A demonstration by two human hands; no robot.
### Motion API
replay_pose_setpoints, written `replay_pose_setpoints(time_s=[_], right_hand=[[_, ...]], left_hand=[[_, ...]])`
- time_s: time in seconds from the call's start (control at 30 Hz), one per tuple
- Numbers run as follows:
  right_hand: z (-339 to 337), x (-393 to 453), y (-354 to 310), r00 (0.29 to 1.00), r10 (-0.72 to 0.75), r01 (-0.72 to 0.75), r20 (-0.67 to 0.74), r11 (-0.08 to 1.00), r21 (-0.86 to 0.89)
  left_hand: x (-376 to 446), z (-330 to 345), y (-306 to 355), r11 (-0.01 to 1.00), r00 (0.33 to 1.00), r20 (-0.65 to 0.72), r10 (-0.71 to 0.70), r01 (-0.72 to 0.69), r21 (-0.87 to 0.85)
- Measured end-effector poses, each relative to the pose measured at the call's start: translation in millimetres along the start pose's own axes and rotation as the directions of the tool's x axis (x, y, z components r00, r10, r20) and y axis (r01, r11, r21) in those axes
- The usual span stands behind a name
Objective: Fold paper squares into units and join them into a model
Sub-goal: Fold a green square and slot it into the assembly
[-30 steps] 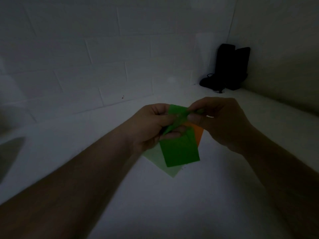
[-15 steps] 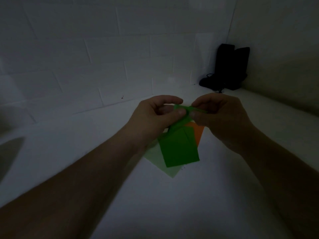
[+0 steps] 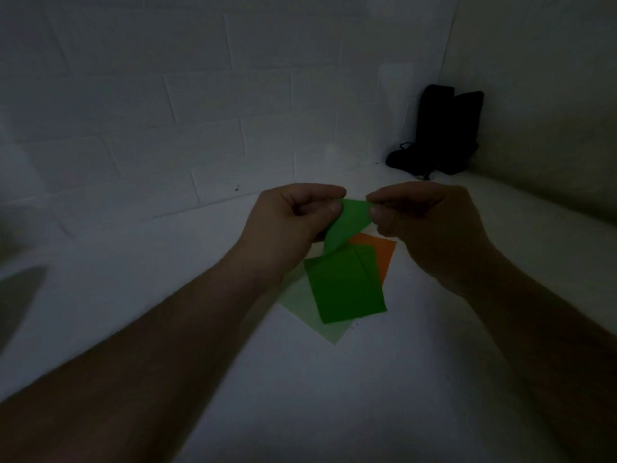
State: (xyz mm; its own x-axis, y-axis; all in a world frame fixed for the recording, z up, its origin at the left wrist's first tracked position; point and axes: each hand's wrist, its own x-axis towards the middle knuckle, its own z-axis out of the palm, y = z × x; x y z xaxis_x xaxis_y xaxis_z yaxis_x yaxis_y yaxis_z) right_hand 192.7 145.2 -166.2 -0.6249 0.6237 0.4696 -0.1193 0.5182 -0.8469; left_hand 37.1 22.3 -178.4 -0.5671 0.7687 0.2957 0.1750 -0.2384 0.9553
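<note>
— Where's our green paper piece?
— Up off the bench: our left hand and right hand each pinch a top corner, both grips closed on it.
— And under it?
— A dark green square overlapping a pale green sheet and an orange sheet, mid-bench. Black objects stand in the far right corner.

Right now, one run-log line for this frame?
left hand: pinches green paper | right hand: pinches same piece | stack: green, pale green, orange sheets on table
</note>
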Motion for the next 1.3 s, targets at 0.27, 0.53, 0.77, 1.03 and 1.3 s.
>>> replay_pose_setpoints(time_s=[0.27, 0.53, 0.77, 1.03, 1.3], right_hand=[[0.0, -0.3, -0.5, 1.0, 0.023, -0.024, -0.021, 0.999, -0.049], [-1.8, 1.5, 1.1, 0.997, 0.077, -0.075, 0.023, 0.995, -0.059], [-0.6, 0.6, 4.3, 0.976, 0.175, -0.166, 0.126, 0.983, -0.079], [4.2, -2.8, -1.9, 0.962, 0.252, -0.233, 0.107, 0.959, -0.162], [0.3, 0.7, -4.8, 0.943, 0.321, -0.321, 0.082, 0.947, -0.015]], left_hand=[[-1.7, 1.4, 3.1, 1.0, 1.0, 0.018, 0.018, -0.018, 0.017], [-1.3, -4.2, -1.1, 0.952, 0.99, 0.042, 0.133, -0.14, 0.274], [-5.2, -4.2, 2.1, 0.877, 0.981, 0.075, 0.18, -0.195, 0.44], [-8.4, -1.0, 1.4, 0.902, 0.982, 0.094, 0.163, -0.187, 0.39], [-6.3, -0.2, 7.6, 0.989, 0.998, 0.039, 0.056, -0.061, 0.137]])
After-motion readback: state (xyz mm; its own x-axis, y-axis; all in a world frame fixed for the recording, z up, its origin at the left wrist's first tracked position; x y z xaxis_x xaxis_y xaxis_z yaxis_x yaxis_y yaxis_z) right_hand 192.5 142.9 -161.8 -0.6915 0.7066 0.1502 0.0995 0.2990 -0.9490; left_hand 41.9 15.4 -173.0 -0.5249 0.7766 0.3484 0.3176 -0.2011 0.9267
